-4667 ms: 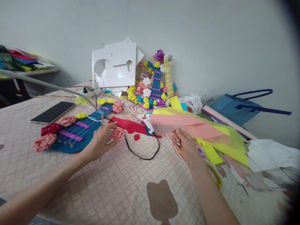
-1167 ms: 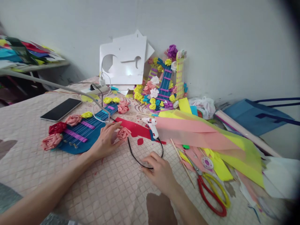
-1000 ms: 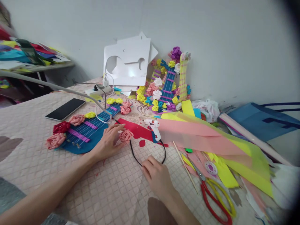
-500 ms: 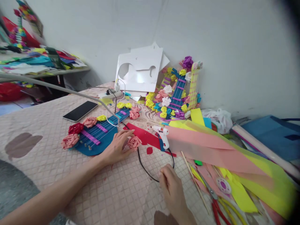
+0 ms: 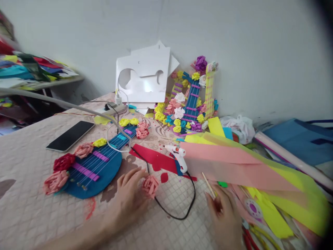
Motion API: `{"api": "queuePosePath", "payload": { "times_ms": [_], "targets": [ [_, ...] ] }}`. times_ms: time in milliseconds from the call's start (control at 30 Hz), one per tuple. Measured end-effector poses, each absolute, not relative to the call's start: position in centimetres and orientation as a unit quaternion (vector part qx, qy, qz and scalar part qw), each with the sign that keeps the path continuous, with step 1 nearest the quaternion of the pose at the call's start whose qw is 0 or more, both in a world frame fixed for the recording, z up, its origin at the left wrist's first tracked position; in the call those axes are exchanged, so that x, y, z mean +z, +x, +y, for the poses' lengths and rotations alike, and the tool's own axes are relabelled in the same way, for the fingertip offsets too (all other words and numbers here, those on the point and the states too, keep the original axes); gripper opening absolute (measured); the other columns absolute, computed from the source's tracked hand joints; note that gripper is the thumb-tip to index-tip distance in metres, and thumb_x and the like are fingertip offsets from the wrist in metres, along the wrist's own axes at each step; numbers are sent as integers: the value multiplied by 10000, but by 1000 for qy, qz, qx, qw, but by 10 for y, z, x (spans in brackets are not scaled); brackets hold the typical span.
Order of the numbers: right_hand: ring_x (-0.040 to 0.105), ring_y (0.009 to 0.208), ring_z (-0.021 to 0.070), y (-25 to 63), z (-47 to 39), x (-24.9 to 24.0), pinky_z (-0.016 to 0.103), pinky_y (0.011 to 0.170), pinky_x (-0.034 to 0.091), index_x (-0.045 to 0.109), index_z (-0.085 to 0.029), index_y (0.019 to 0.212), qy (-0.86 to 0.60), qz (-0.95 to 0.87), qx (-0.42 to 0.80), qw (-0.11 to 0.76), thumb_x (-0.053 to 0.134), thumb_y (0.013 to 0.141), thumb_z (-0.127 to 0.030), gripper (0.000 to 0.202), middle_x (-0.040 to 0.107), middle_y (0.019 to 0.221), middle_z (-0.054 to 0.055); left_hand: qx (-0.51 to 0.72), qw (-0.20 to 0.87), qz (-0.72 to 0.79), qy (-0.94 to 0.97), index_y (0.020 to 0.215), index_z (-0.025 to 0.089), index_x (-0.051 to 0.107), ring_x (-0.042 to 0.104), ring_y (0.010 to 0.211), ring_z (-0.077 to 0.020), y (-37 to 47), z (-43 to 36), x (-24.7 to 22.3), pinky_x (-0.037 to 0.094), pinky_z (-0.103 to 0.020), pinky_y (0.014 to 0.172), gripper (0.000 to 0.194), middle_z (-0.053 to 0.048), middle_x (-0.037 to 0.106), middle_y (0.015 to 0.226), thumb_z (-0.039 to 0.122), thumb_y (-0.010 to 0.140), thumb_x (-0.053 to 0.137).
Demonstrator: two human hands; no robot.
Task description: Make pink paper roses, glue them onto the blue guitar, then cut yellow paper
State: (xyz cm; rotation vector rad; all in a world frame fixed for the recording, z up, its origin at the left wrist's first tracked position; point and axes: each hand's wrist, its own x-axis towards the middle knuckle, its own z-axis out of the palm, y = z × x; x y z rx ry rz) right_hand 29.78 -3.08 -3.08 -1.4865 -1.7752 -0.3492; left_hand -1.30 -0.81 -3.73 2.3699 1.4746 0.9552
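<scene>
My left hand (image 5: 131,196) is closed on a pink paper rose (image 5: 150,186), its fingers at the flower's left edge. To its left lies a blue paper guitar (image 5: 104,166) with purple bars, strings and red, pink and yellow flowers. My right hand (image 5: 225,211) has its fingers round a thin wooden stick (image 5: 208,184), whose tip points up and left. Between and beyond the hands, a white glue gun (image 5: 180,158) rests by a red paper strip (image 5: 156,159), its black cable looping toward me. A small red petal (image 5: 164,177) lies near the rose.
A black phone (image 5: 70,136) lies at the left. Pink paper sheets (image 5: 223,166) and scissors (image 5: 251,232) lie at the right. Decorated guitars (image 5: 192,100) and a white cut-out board (image 5: 143,76) lean against the wall. A grey cable crosses from the left.
My right hand has moved right, from bare cloth to the wooden stick, and now holds it. My left hand stays at the pink rose. The camera view has shifted.
</scene>
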Motion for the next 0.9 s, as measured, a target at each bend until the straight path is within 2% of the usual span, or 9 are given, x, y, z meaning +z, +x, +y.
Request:
{"api": "queuePosePath", "payload": {
  "times_ms": [200, 300, 467, 567, 633, 700, 767, 833, 900],
  "targets": [
    [647, 848, 193, 313, -36, -34, 305, 716, 524, 564, -194, 1168, -557, -708, -180, 394, 531, 882, -131, 295, 671, 967, 92, 327, 94, 526, 779, 1336, 249, 331, 437, 1216, -300, -9, -13, -44, 335, -468, 950, 577, -102, 585, 1222, 264, 811, 570],
    [657, 865, 193, 310, -38, -36, 303, 722, 533, 565, -194, 1167, -555, -716, -166, 389, 532, 882, -145, 291, 680, 984, 98, 352, 87, 526, 769, 1359, 251, 319, 471, 1181, -304, -7, -10, -47, 340, -470, 937, 601, -94, 614, 1175, 284, 809, 558],
    [634, 670, 144, 302, -40, -27, 242, 606, 509, 598, -206, 878, -574, -699, -78, 419, 522, 887, -191, 78, 662, 750, 28, 374, 88, 509, 771, 1408, 229, 237, 479, 1178, -295, -8, -6, -47, 351, -458, 944, 684, -92, 638, 1139, 292, 813, 568],
    [521, 483, 122, 297, -45, -21, 234, 477, 429, 542, -207, 683, -618, -665, 2, 420, 445, 920, -307, 276, 555, 552, -16, 365, 79, 498, 782, 1412, 222, 224, 472, 1189, -293, -9, -4, -47, 349, -448, 948, 721, -98, 630, 1159, 310, 802, 597],
    [483, 453, 131, 293, -48, -19, 253, 466, 411, 572, -201, 712, -638, -635, 89, 427, 388, 935, -398, 350, 518, 513, -17, 367, 65, 492, 787, 1407, 228, 229, 473, 1190, -294, -9, -2, -47, 344, -449, 947, 725, -99, 630, 1160, 335, 799, 609],
    [511, 471, 148, 290, -48, -19, 274, 482, 431, 623, -184, 918, -637, -582, 217, 456, 325, 944, -487, 426, 573, 572, 10, 374, 53, 495, 783, 1397, 231, 242, 470, 1194, -297, -8, -2, -46, 336, -456, 947, 702, -100, 634, 1150, 350, 806, 602],
    [530, 470, 148, 287, -46, -20, 286, 457, 436, 594, -180, 1091, -602, -513, 349, 502, 254, 934, -579, 547, 659, 747, 68, 376, 48, 502, 777, 1383, 228, 260, 466, 1198, -300, -7, -1, -44, 326, -464, 950, 671, -99, 638, 1141, 355, 814, 591],
    [528, 460, 132, 286, -43, -20, 283, 415, 422, 596, -192, 1100, -551, -455, 443, 541, 219, 899, -664, 637, 674, 985, 126, 372, 48, 506, 777, 1377, 222, 266, 459, 1203, -301, -7, 0, -41, 319, -468, 958, 657, -100, 635, 1146, 355, 819, 585],
    [527, 460, 117, 287, -40, -18, 274, 399, 413, 615, -199, 1070, -515, -418, 492, 564, 245, 862, -718, 671, 644, 1123, 144, 371, 42, 506, 777, 1380, 215, 263, 454, 1207, -300, -9, 2, -39, 323, -462, 956, 660, -100, 632, 1150, 357, 821, 583]
  ]
}}
